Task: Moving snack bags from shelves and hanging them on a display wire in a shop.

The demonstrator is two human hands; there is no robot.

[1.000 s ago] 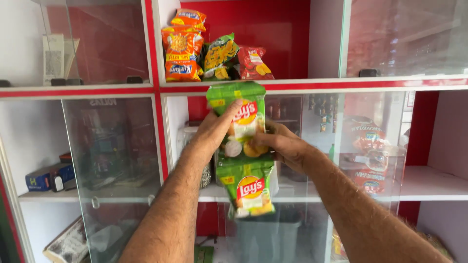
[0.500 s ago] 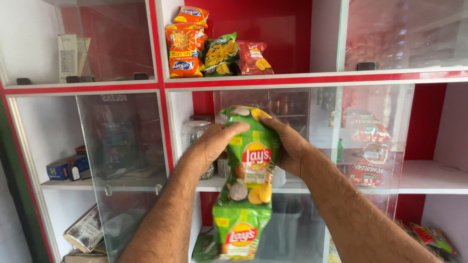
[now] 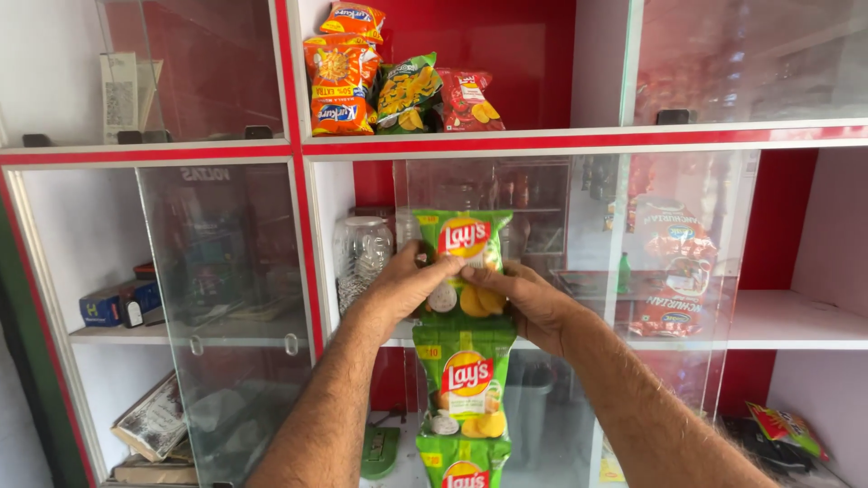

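A hanging strip of joined green snack packets (image 3: 464, 361) runs down the middle of the view in front of a red-and-white glass-fronted shelf unit (image 3: 298, 145). My left hand (image 3: 407, 285) pinches the top packet from the left. Gripping the same packet from the right, my right hand (image 3: 524, 298) has its fingers meeting the left hand's over the lower half. Two more packets of the strip dangle below the hands, the lowest cut off by the bottom edge.
Orange, green and red snack packets (image 3: 380, 81) stand on the upper middle shelf. A clear jar (image 3: 360, 258) sits on the shelf behind the hands. Red packets (image 3: 674, 271) hang at right behind glass. Small boxes (image 3: 117, 303) lie on the left shelf.
The strip of packets has come lower and hangs straighter, with a third packet now showing. Both hands have shifted their grip to the lower half of the top packet.
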